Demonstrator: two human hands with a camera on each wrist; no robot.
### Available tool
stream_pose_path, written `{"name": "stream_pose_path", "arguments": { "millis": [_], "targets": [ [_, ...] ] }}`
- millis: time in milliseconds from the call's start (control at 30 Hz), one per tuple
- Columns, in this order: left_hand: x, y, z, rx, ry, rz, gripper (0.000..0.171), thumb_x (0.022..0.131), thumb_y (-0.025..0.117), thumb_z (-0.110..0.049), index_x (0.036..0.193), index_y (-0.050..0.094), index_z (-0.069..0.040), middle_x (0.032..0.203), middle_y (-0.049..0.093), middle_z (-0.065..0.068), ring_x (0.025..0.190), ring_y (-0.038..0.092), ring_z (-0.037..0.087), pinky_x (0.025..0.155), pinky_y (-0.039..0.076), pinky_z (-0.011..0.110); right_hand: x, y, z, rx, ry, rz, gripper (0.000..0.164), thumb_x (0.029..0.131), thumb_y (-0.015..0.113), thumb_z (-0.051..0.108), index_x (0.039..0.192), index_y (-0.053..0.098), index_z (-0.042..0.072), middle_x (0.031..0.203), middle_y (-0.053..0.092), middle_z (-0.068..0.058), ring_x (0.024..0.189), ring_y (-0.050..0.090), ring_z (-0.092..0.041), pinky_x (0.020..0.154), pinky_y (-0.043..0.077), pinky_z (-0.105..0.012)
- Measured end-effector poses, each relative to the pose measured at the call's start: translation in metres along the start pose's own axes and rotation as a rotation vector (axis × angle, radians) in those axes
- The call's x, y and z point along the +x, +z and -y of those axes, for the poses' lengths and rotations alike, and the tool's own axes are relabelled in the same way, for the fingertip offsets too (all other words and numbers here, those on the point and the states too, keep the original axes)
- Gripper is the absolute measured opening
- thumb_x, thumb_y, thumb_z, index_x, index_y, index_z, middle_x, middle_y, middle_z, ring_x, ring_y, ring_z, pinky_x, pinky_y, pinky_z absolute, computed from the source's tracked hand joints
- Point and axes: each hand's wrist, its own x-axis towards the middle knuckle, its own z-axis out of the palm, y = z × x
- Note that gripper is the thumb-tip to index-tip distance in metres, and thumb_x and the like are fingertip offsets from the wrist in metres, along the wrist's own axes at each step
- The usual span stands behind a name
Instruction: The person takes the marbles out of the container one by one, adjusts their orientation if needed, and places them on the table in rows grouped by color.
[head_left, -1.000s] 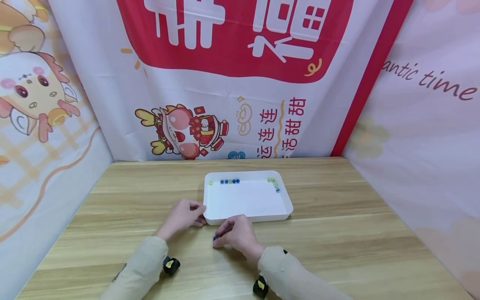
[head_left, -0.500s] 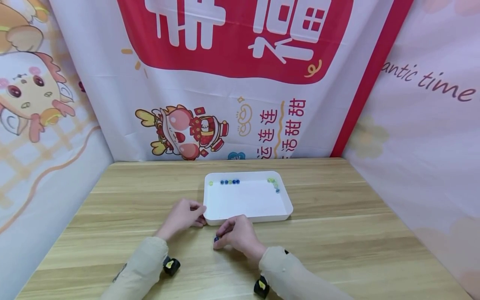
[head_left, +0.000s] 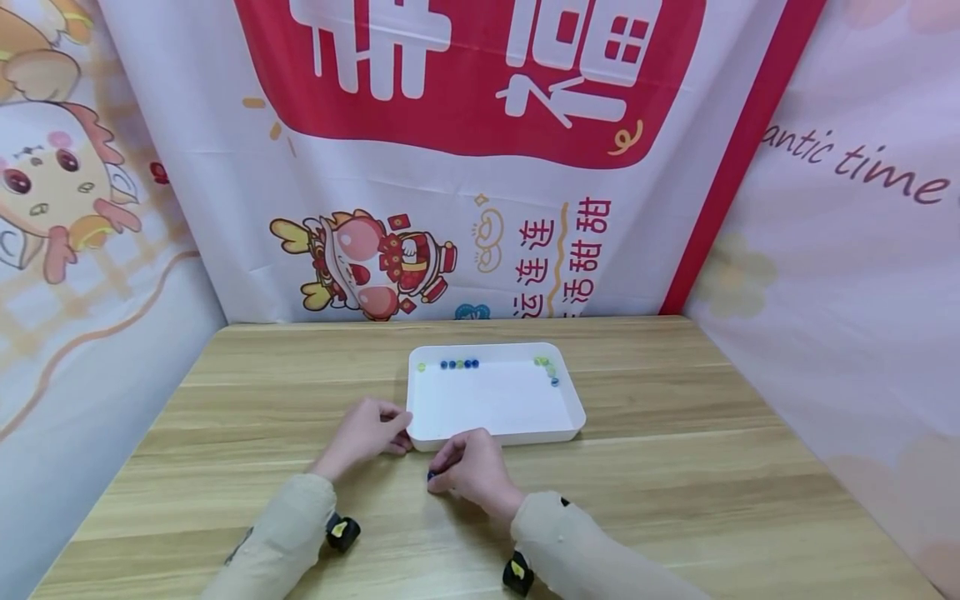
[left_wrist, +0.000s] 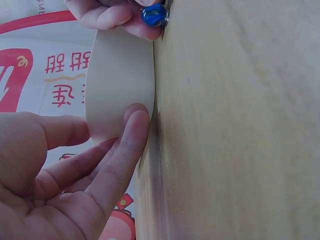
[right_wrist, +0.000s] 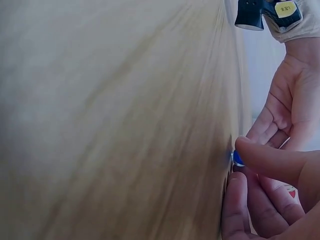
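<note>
A shallow white tray [head_left: 497,437] lies on the table. My left hand [head_left: 369,432] holds its near left corner. In the left wrist view the thumb touches the rim and the fingers lie against the outer wall [left_wrist: 117,75]. In front of the tray, my right hand [head_left: 478,473] pinches a dark blue marble [head_left: 431,476] between thumb and fingers, low at the tabletop. The marble [left_wrist: 154,15] shows glossy blue in the left wrist view; the right thumb partly covers the marble [right_wrist: 237,158] in the right wrist view.
Inside the tray, a row of blue and green marbles [head_left: 460,364] lines the back wall. One yellow-green marble [head_left: 422,367] sits in the back left corner, and several more marbles [head_left: 551,371] at the right. A printed cloth [head_left: 480,167] hangs behind the wooden table [head_left: 675,467].
My right wrist and forearm have shifted slightly left, with the blue marble kept in the fingertips. The left hand and the tray have stayed in place.
</note>
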Motion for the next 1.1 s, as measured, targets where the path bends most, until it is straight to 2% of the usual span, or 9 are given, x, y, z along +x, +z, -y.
{"name": "stream_pose_path", "arguments": {
  "millis": [1100],
  "targets": [
    [0.0003, -0.0006, 0.0008, -0.005, -0.004, 0.013, 0.018, 0.097, 0.060, -0.007, 0.103, 0.070, 0.007, 0.078, 0.069, 0.011, 0.073, 0.070, 0.026, 0.066, 0.061, 0.035, -0.0002, -0.0006, 0.0013, -0.020, 0.015, -0.005, 0.026, 0.063, 0.091, 0.000, 0.077, 0.072, 0.010, 0.072, 0.067, 0.001, 0.065, 0.059, -0.013, 0.055, 0.050, -0.028]
  ]
}}
